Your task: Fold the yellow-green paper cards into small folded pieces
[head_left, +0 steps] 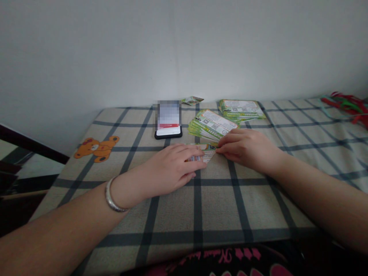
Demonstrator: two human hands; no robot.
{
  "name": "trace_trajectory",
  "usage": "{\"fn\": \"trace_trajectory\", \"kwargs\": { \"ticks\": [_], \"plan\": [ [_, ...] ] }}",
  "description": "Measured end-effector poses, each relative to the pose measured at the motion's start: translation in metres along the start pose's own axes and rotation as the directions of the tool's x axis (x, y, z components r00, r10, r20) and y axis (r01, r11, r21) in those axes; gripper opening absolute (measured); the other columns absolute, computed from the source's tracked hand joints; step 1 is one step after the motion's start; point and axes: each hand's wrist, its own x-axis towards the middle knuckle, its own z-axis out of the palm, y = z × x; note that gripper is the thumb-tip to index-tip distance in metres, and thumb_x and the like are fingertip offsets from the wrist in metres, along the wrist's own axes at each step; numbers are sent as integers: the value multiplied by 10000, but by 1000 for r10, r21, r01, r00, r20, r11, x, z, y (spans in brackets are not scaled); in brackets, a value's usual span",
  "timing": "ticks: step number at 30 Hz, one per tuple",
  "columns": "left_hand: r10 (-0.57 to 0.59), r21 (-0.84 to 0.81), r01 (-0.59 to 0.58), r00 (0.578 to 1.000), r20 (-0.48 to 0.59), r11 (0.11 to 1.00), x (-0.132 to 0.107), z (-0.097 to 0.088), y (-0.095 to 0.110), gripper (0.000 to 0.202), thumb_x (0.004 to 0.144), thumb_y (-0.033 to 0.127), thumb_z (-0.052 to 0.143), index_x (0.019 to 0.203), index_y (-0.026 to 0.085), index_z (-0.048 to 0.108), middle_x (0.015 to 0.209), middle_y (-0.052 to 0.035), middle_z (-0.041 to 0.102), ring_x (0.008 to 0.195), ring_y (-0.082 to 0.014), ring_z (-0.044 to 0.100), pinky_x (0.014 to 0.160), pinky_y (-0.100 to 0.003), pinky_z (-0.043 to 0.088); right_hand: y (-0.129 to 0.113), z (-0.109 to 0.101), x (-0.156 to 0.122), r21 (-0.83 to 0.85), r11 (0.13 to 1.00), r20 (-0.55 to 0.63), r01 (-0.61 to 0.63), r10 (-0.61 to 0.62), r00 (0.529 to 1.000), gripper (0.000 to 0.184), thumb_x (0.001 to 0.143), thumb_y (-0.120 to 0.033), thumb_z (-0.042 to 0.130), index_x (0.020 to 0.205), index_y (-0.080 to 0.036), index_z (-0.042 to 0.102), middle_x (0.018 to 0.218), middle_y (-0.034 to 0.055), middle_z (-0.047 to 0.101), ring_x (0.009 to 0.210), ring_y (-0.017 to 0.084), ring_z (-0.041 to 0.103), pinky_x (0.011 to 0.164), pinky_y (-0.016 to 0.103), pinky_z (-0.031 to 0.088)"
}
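Note:
A small printed paper card [207, 154] lies on the checked cloth [218, 203] between my hands. My left hand [169, 166], with a silver bangle on its wrist, rests on the card's left part with its fingers curled and pressed onto it. My right hand [244, 147] pinches the card's right corner with closed fingertips. Just beyond the hands sits a fanned stack of green and white cards [211, 125]. A second stack of the same cards [240, 108] lies farther back.
A phone [168, 120] stands propped near the wall behind my left hand. One folded card [192, 101] lies by the wall. Red and green ribbons [349, 105] lie at the far right. A bear print [97, 147] marks the cloth's left side, near the edge.

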Motion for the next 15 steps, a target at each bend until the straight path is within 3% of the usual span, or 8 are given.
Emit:
{"fn": "trace_trajectory", "kwargs": {
  "ticks": [15],
  "plan": [
    [15, -43, -14, 1000, 24, 999, 2, -7, 0, 305, 905, 202, 547, 1203, 235, 600, 1372, -93, 542, 1293, -252, 478, 1066, -463, 414, -9, -4, 0, -87, 996, 30, -20, 22, 999, 207, 921, -163, 501, 892, -165, 705, 912, 74, 703, 914, 212, 588, 750, 331, 444]
  ]
}}
